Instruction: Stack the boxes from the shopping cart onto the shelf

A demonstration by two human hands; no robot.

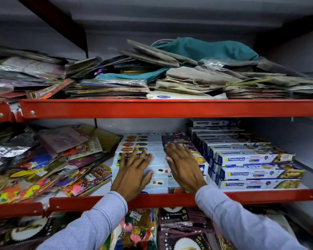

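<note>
Both palms flat on a stack of white boxes [159, 170] in the middle of the red-edged shelf [170, 197]. Left hand [134, 172] pressed down on the left half of the stack's top, fingers [143, 156] spread wide and pointing toward the back wall, gripping nothing; slightly blurred at the tips. Right hand [182, 165] laid on the right half, fingers close together and straight, likewise holding nothing, thumb out toward the left hand. Light blue striped sleeves [242, 219] reaching in from below, over the shelf's front rail. Stack several boxes deep, running from the front rail back toward the wall, food pictures printed on the rear ones. Just beside it on the right, a taller stepped pile of blue-and-white Freshwrapp boxes [255, 170], long sides facing forward, three layers showing at the front. To the left on the same shelf, a loose heap of colourful plastic party packets [43, 165]. On the upper shelf [170, 107], flat stacks of packets and brownish paper bags, with a teal cloth bag [206, 49] on top. Below, more packets, one labelled foil balloon [173, 215]. No cart in view.
</note>
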